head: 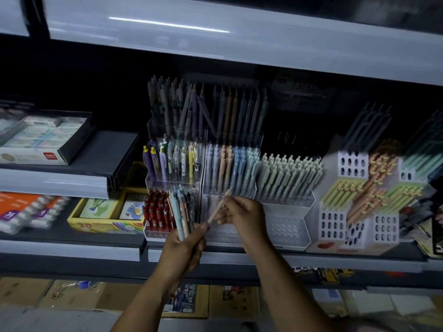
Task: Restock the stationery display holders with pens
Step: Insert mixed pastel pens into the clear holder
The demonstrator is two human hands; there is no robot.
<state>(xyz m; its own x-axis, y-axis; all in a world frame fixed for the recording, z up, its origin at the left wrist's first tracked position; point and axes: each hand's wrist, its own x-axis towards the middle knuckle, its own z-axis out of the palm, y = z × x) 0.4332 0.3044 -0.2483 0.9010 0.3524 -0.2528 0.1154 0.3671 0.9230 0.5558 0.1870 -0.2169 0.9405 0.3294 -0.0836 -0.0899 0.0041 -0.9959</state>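
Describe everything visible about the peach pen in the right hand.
The peach pen is slim, with a matte, plastic-looking barrel, and is blurred. It slants, with its upper end up-right and its lower end by the left hand, which grips a bundle of pens; contact there is unclear. The right hand pinches its upper half, in front of the clear holder.

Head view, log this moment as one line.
left hand: holds pen bundle | right hand: pinches peach pen | peach pen: not yet slotted
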